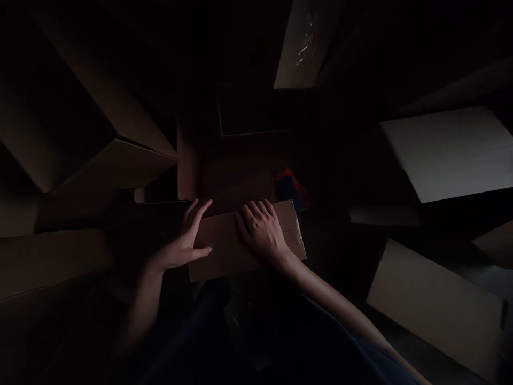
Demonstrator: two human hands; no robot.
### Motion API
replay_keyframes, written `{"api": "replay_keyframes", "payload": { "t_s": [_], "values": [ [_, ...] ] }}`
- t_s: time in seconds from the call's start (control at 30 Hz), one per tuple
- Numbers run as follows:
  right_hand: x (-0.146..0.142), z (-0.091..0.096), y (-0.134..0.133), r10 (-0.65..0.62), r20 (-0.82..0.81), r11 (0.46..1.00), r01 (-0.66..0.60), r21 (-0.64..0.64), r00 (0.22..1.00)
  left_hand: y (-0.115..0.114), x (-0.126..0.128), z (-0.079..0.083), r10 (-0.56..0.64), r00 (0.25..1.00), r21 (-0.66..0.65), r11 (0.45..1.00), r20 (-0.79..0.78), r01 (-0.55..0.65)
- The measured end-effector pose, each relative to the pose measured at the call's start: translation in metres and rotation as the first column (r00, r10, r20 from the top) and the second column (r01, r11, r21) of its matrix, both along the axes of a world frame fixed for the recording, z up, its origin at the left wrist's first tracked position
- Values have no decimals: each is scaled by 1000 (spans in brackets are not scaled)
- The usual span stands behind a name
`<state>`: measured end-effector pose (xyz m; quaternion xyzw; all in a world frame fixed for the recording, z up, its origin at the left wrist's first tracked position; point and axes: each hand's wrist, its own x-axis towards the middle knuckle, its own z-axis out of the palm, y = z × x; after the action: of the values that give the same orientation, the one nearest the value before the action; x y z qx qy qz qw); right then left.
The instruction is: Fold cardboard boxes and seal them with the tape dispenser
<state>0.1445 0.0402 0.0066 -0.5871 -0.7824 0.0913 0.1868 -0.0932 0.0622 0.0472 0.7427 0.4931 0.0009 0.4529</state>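
A closed brown cardboard box (224,240) lies in front of me, tilted slightly, with shiny clear tape along its right end. My right hand (262,227) rests palm down on its top, fingers stretched toward the far edge. At the box's left end is my left hand (184,243), thumb and fingers apart; whether it touches the cardboard I cannot tell. Just beyond the box's far right corner sits a blue and red object (292,190), too dark to name surely.
The scene is very dark. A large cardboard box (120,166) stands at the left, with another carton (52,259) below it. A taped carton (298,48) is at the top. On the right are a pale box (452,152) and a brown box (433,305).
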Motion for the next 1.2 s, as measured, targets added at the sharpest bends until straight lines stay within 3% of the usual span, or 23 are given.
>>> {"api": "replay_keyframes", "payload": {
  "t_s": [0.47, 0.7, 0.93, 1.2],
  "values": [
    [0, 0, -1, 8, -8, 1000, -9, -7, 1000, 5, -12, 2, -126, 992, 21, 992, 12, 126],
    [0, 2, -1, 7, -17, 1000, -8, -20, 1000, 13, -25, 1, -258, 965, 35, 966, 51, 257],
    [0, 3, 0, 12, -3, 999, -12, -45, 1000, 0, -15, -4, -134, 991, 152, 980, 7, 132],
    [0, 2, -1, 10, -8, 999, -10, -37, 1000, 8, -22, 1, -183, 983, 34, 983, 21, 182]
  ]
}}
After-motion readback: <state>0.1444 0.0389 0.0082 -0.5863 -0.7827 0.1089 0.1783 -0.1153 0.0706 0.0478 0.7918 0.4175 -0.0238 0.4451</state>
